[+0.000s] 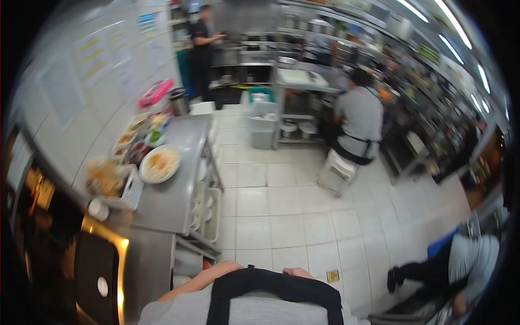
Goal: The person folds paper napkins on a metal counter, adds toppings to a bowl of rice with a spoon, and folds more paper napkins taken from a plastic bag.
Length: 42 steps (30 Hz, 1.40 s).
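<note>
My left forearm reaches forward along my side, and my left hand (229,267) is at the front of my waist, partly behind the black apron (271,277). A small part of my right hand (297,272) shows past the apron's front edge. The fingers of both hands are hidden, so what they hold or touch cannot be made out. Closest to my left arm is the steel counter (179,208). On it stands a large white bowl (160,164) of pale food with an orange patch.
A white basket (132,187), food containers (127,138) and a pink object (156,93) line the wall. Ahead, a person (357,116) sits on a white stool (337,172). Another person (203,49) stands at the back; one more (471,260) is at right. Grey bins (261,127) stand mid-floor.
</note>
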Each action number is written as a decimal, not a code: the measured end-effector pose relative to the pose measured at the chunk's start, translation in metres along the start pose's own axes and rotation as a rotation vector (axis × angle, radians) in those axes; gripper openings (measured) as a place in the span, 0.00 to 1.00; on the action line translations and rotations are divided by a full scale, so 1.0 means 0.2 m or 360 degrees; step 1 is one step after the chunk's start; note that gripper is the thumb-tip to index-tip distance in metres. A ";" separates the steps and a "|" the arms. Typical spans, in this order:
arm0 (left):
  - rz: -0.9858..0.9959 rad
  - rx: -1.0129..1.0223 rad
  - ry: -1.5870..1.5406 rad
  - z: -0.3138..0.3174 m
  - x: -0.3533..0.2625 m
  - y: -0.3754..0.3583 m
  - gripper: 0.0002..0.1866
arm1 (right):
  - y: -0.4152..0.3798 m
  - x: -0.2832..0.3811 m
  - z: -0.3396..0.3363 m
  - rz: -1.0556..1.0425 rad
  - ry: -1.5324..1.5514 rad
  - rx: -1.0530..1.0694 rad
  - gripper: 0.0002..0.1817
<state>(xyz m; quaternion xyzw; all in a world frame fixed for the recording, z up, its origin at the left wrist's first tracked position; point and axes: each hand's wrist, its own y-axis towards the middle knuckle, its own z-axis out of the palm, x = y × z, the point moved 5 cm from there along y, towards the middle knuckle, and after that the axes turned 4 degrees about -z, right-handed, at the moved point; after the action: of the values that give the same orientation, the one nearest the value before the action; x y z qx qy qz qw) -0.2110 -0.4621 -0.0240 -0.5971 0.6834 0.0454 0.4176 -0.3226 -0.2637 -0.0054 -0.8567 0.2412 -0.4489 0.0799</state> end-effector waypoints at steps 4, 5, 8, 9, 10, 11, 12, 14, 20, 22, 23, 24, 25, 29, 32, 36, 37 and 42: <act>-0.0196 -0.0074 0.0003 -0.05 0.05 0.10 0.14 | 0.05 -0.03 -0.04 -0.0061 0.0048 0.0116 0.14; -0.0125 -0.0054 0.0021 -0.08 0.02 0.13 0.14 | 0.09 -0.05 -0.06 -0.0077 0.0027 0.0145 0.14; -0.0006 -0.0152 0.0022 -0.13 0.05 0.24 0.14 | 0.18 -0.10 -0.14 -0.0122 -0.0006 0.0212 0.14; 0.0050 -0.0241 0.0003 -0.16 0.04 0.25 0.14 | 0.22 -0.12 -0.17 -0.0138 -0.0016 0.0229 0.14; 0.0030 -0.0255 -0.0010 -0.19 0.05 0.28 0.14 | 0.26 -0.13 -0.21 -0.0155 -0.0028 0.0244 0.14; -0.0066 -0.0290 -0.0060 -0.22 0.06 0.31 0.14 | 0.30 -0.15 -0.25 -0.0168 -0.0035 0.0256 0.14; -0.0161 -0.0330 -0.0106 -0.26 0.06 0.34 0.13 | 0.33 -0.16 -0.30 -0.0183 -0.0044 0.0268 0.14; -0.0256 -0.0369 -0.0110 -0.33 0.09 0.41 0.13 | 0.41 -0.18 -0.39 -0.0221 -0.0072 0.0290 0.13; -0.0212 -0.0352 -0.0038 -0.53 0.11 0.61 0.12 | 0.61 -0.25 -0.62 -0.0284 -0.0098 0.0320 0.13; -0.0104 -0.0373 -0.0134 -0.53 0.18 0.70 0.12 | 0.66 -0.28 -0.68 -0.0291 -0.0109 0.0328 0.13; -0.0108 -0.0383 -0.0143 -0.52 0.22 0.74 0.12 | 0.69 -0.30 -0.71 -0.0292 -0.0119 0.0336 0.13; -0.0066 -0.0447 -0.0141 -0.54 0.23 0.77 0.12 | 0.72 -0.32 -0.73 -0.0296 -0.0126 0.0345 0.13; -0.0022 -0.0513 -0.0134 -0.56 0.24 0.79 0.12 | 0.74 -0.33 -0.75 -0.0295 -0.0134 0.0348 0.13; -0.0244 -0.0521 -0.0218 -0.65 0.16 0.75 0.12 | 0.81 -0.36 -0.81 -0.0301 -0.0157 0.0382 0.13; -0.0414 -0.0593 -0.0409 -0.72 0.09 0.67 0.12 | 0.83 -0.31 -0.83 -0.0324 -0.0186 0.0422 0.13; -0.0274 -0.0704 -0.0437 -0.64 0.14 0.65 0.11 | 0.83 -0.25 -0.84 -0.0356 -0.0213 0.0462 0.12; -0.0291 -0.0688 -0.0448 -0.64 0.12 0.63 0.11 | 0.81 -0.24 -0.83 -0.0361 -0.0218 0.0472 0.12; -0.0416 -0.0550 -0.0496 -0.58 0.06 0.55 0.11 | 0.69 -0.15 -0.76 -0.0360 -0.0189 0.0462 0.12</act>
<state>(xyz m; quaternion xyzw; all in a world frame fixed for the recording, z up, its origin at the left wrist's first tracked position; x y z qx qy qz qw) -0.3634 -0.5054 -0.0053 -0.7285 0.5100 0.1985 0.4120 -0.5076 -0.3581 0.0126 -0.8829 0.0710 -0.4336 0.1658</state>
